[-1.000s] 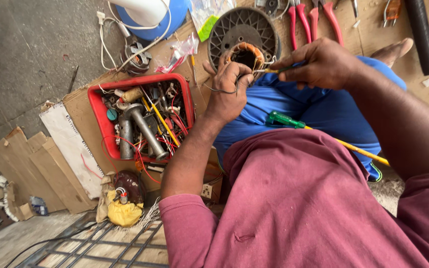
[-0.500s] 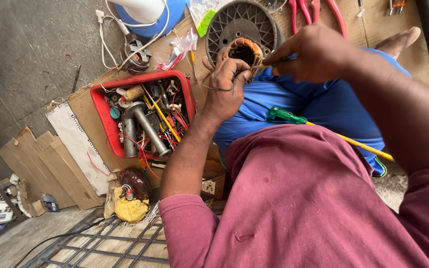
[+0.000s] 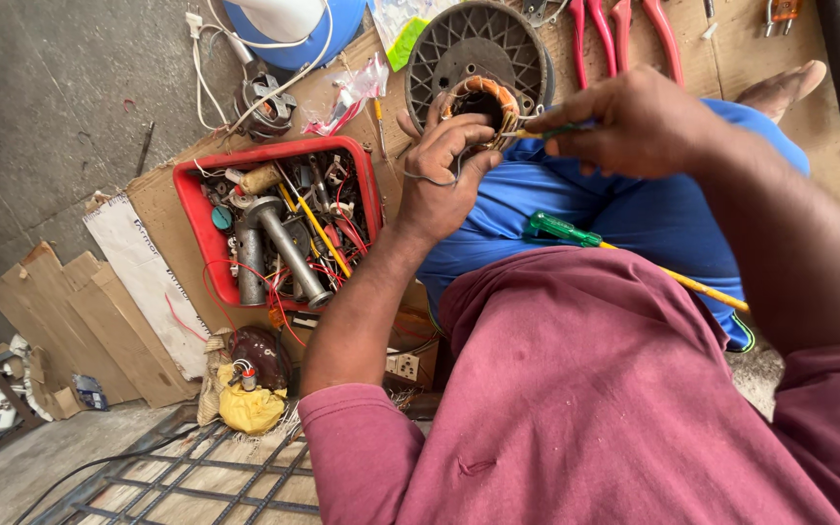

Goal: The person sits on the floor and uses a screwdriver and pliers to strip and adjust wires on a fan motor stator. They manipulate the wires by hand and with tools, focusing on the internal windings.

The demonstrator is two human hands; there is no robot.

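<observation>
The left hand (image 3: 444,170) curls around the copper-wound stator (image 3: 483,102), fingers hooked over its near edge, apparently to steady it above the lap. The right hand (image 3: 634,122) is closed in a pinch on a thin green-handled tool (image 3: 546,131), its tip pointing at the stator's windings from about three o'clock; a loose wire loop hangs under the left palm. The stator sits in front of the dark round slotted motor housing (image 3: 478,44), at twelve o'clock from the left hand. On the blue-clad lap, at five o'clock, rests a green-and-yellow screwdriver (image 3: 624,253), probably parked within easy reach. At nine o'clock a red tray (image 3: 208,238) full of metal shafts, wires and small parts lies on cardboard. Red-handled pliers (image 3: 624,29) lie at one o'clock, beyond the right hand.
</observation>
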